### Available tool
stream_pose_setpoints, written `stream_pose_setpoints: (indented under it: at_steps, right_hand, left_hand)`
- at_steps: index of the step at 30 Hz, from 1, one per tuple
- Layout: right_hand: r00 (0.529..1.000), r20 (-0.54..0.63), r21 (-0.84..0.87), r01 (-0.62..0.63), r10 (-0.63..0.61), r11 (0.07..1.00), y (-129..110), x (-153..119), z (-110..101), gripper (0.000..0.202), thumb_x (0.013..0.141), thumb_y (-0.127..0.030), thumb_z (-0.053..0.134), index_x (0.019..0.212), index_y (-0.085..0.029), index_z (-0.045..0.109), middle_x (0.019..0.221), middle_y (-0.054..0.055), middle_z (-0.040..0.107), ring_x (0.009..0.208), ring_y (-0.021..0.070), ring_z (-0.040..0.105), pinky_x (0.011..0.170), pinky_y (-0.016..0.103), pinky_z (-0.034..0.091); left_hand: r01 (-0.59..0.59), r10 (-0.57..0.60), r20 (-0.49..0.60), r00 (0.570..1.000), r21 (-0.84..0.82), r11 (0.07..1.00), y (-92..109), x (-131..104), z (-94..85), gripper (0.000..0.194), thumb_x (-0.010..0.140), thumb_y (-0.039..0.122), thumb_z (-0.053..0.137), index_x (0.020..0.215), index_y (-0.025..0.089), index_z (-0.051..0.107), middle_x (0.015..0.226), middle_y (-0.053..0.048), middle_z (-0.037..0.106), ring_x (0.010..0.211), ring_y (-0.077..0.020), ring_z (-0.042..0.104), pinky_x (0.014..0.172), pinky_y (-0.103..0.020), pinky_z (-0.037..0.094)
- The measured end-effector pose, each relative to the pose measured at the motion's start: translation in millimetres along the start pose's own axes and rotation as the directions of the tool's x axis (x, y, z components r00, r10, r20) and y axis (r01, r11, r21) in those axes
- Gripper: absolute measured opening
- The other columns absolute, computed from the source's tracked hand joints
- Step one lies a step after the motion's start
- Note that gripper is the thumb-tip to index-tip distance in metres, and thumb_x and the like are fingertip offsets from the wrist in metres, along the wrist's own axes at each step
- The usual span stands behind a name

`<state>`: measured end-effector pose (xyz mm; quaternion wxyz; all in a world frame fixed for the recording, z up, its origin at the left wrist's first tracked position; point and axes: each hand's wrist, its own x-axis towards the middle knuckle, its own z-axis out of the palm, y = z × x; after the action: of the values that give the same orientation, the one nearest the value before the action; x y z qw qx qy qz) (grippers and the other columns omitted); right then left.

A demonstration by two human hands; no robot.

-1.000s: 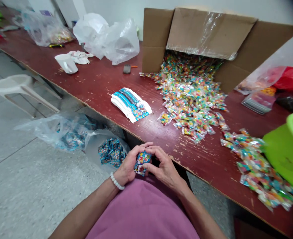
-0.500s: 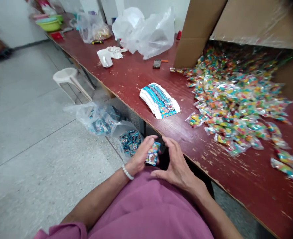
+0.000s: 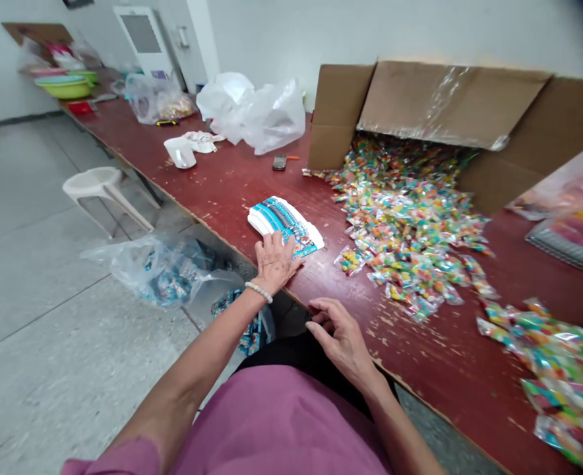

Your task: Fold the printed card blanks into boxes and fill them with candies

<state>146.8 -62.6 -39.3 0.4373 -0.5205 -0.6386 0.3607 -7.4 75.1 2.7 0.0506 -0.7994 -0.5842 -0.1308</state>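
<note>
Left fingers (image 3: 277, 243) spread over fanned cartons (image 3: 279, 214), right fingers (image 3: 330, 305) half-curled

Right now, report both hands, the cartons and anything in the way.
Left hand on or just over fanned cartons. Right hand half-curled by table, holding nothing visible. Candy packets right of cartons, not blocking.

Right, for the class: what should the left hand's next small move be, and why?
Probably, the left hand should pinch one piece off the fanned stack of flat printed cartons: its fingers lie at the stack's near edge, while the right hand, beside the red-brown table, shows nothing in its grasp.
</note>
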Motion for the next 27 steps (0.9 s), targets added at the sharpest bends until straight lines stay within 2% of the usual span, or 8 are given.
stream_pose_setpoints:
  at_steps: [4, 7, 11, 19, 21, 23, 25, 27]
  right_hand:
    - [1.0, -0.016, 0.065, 0.002, -0.001, 0.998, 1, 1, -2, 0.026, 0.089, -0.019, 0.061, 0.115, -0.022, 0.062, 0.114, 0.008, 0.06, 0.079, 0.0151, 0.063, 0.068, 0.029, 0.054]
    - [1.0, -0.022, 0.091, -0.016, 0.018, 0.996, -2, 4, -3, 0.025, 0.088, -0.018, 0.061, 0.112, -0.022, 0.063, 0.113, 0.008, 0.06, 0.077, 0.0143, 0.063, 0.066, 0.028, 0.053]
    - [0.999, -0.012, 0.127, -0.03, 0.032, 0.991, -4, 6, -4, 0.024, 0.086, -0.017, 0.061, 0.11, -0.021, 0.064, 0.112, 0.007, 0.06, 0.077, 0.0141, 0.063, 0.069, 0.028, 0.053]
    - [0.998, -0.034, 0.151, -0.048, 0.054, 0.987, -7, 7, -5, 0.022, 0.084, -0.02, 0.062, 0.105, -0.02, 0.067, 0.11, 0.007, 0.063, 0.076, 0.0137, 0.062, 0.071, 0.029, 0.052]
    - [0.993, -0.039, 0.216, -0.097, 0.108, 0.971, -6, 8, -5, 0.024, 0.083, -0.024, 0.064, 0.106, -0.02, 0.066, 0.105, 0.006, 0.065, 0.077, 0.0144, 0.062, 0.072, 0.029, 0.053]
    - [0.972, -0.066, 0.355, -0.19, 0.227, 0.915, -5, 11, -5, 0.036, 0.08, -0.032, 0.068, 0.114, -0.02, 0.062, 0.102, 0.006, 0.067, 0.076, 0.0151, 0.063, 0.069, 0.029, 0.054]
    - [0.918, -0.121, 0.527, -0.264, 0.378, 0.808, -5, 15, -6, 0.054, 0.078, -0.041, 0.073, 0.125, -0.021, 0.054, 0.112, 0.008, 0.066, 0.076, 0.0155, 0.065, 0.064, 0.028, 0.055]
    - [0.867, -0.177, 0.644, -0.255, 0.465, 0.721, -8, 18, -9, 0.064, 0.077, -0.046, 0.075, 0.131, -0.024, 0.048, 0.125, 0.01, 0.062, 0.079, 0.0154, 0.067, 0.061, 0.026, 0.055]
  left_hand:
    - [-0.031, 0.027, 0.052, 0.998, 0.084, 0.996, 4, 15, 10.8, 0.042, 0.09, 0.051, 0.057, 0.118, 0.02, 0.062, 0.123, -0.017, 0.055, 0.111, -0.0362, 0.046, 0.085, -0.045, 0.038]
    - [-0.046, 0.042, 0.052, 0.998, 0.081, 0.996, 0, 14, 12.8, 0.042, 0.091, 0.049, 0.056, 0.118, 0.017, 0.06, 0.122, -0.017, 0.054, 0.11, -0.0349, 0.046, 0.085, -0.044, 0.037]
    - [-0.034, 0.031, 0.069, 0.997, 0.045, 0.998, -2, 19, 9.9, 0.05, 0.088, 0.052, 0.06, 0.122, 0.016, 0.056, 0.122, -0.017, 0.054, 0.11, -0.0358, 0.046, 0.085, -0.045, 0.038]
    - [0.012, -0.007, 0.05, 0.999, -0.094, 0.995, -1, 26, 1.3, 0.042, 0.086, 0.046, 0.064, 0.114, 0.015, 0.057, 0.12, -0.02, 0.057, 0.114, -0.0375, 0.048, 0.09, -0.046, 0.038]
    - [0.044, -0.037, 0.042, 0.998, -0.181, 0.982, -2, 24, 0.7, 0.035, 0.087, 0.039, 0.063, 0.111, 0.016, 0.056, 0.114, -0.017, 0.061, 0.112, -0.0354, 0.052, 0.09, -0.044, 0.039]
    - [0.071, -0.06, 0.048, 0.997, -0.275, 0.959, -1, 17, -0.1, 0.026, 0.088, 0.035, 0.06, 0.108, 0.02, 0.056, 0.104, -0.011, 0.065, 0.102, -0.0299, 0.059, 0.085, -0.038, 0.043]
    - [0.078, -0.058, 0.063, 0.996, -0.369, 0.926, 1, 4, -1.8, 0.02, 0.09, 0.037, 0.058, 0.103, 0.022, 0.055, 0.095, -0.004, 0.067, 0.09, -0.0229, 0.064, 0.076, -0.031, 0.045]
    - [0.106, -0.049, 0.113, 0.992, -0.578, 0.809, 6, -17, -5.7, 0.023, 0.086, 0.042, 0.063, 0.094, 0.022, 0.054, 0.087, 0.0, 0.067, 0.081, -0.0181, 0.064, 0.069, -0.026, 0.046]
